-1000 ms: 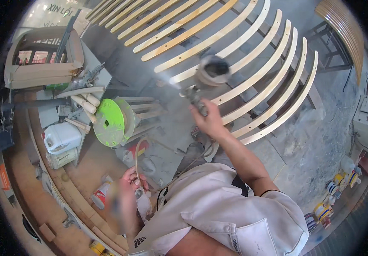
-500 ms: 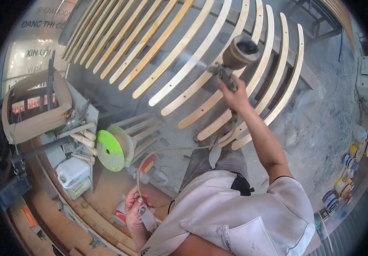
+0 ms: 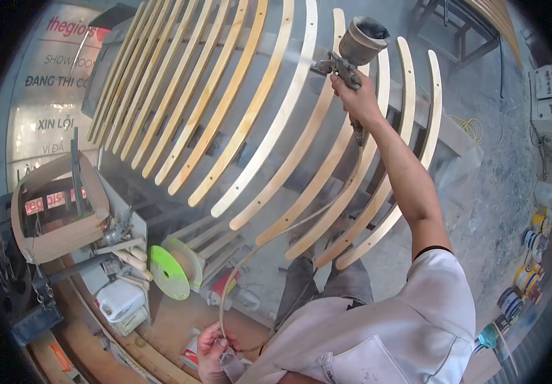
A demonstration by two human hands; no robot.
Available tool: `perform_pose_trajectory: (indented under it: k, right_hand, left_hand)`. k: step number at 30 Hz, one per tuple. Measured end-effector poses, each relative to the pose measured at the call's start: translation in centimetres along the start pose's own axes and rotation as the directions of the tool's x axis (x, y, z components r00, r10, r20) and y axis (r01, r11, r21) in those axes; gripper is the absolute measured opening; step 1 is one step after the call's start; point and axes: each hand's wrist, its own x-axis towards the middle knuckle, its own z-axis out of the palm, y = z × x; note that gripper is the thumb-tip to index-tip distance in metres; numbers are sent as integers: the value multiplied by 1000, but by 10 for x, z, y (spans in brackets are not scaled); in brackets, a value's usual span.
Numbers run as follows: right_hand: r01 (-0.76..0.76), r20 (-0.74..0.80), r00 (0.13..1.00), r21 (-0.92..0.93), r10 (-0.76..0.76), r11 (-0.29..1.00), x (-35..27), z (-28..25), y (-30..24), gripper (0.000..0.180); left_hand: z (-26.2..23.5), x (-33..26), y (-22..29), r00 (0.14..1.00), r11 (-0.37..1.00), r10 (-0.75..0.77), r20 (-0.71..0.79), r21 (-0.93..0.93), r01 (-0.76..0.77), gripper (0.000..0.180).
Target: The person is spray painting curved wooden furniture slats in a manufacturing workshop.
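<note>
My right hand (image 3: pixel 360 102) is closed around the handle of a spray gun (image 3: pixel 335 65) with a dark, paint-stained cup (image 3: pixel 363 42) on top. A pale mist leaves its nozzle toward the left, over a row of curved wooden slats (image 3: pixel 293 105) lying side by side. Several slats have small dark holes near their ends. From the gun's handle a thin hose (image 3: pixel 241 264) runs down to my left hand (image 3: pixel 210 349), which is closed on it low in the view. A translucent greyish piece (image 3: pixel 231 365) shows at those fingers; I cannot make out what it is.
A wooden chair frame (image 3: pixel 62 240) stands at left, above a white jug (image 3: pixel 121 301). Near it are a green-sided spool (image 3: pixel 168 272) and wooden sticks. Paint cans (image 3: pixel 527 278) line the right side. A dark metal frame (image 3: pixel 445 32) stands at the far right.
The view has shifted, so the slats appear lower. My right hand and the spray gun have moved toward the slats' far ends, still spraying. My left hand sits lower in view, still on the hose.
</note>
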Motion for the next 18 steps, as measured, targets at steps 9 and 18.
perform_pose_trajectory:
  k: [9,18]
  right_hand:
    - [-22,-40,999,63,25,998,137,-18,4,43]
    - [67,-169,983,-25,-70,997,227,-19,-3,36]
  left_hand:
    - [47,-2,21,998,947,-15,65,320,-6,46]
    - [62,4,11,979,965,4,204,257,-57,50]
